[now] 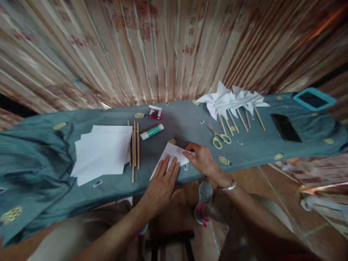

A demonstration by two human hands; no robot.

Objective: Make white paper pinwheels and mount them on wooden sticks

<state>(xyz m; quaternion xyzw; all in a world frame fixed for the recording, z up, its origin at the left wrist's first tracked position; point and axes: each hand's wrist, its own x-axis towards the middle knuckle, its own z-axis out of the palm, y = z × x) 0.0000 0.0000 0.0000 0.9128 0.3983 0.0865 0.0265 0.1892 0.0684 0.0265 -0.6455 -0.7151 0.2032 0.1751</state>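
A folded sheet of white paper, roughly triangular, lies near the front edge of the cloth-covered table. My left hand rests flat on it with the fingers stretched out. At the paper's right corner, my right hand pinches the edge between thumb and fingers; a bracelet circles that wrist. Left of the paper are several thin wooden sticks and a green and white glue stick. To its right lie scissors with yellow-green handles.
White paper sheets are stacked at the left. A small red box stands at the back. Several white paper pinwheels on sticks lie at the back right, near a black phone and a blue-framed object. A curtain hangs behind.
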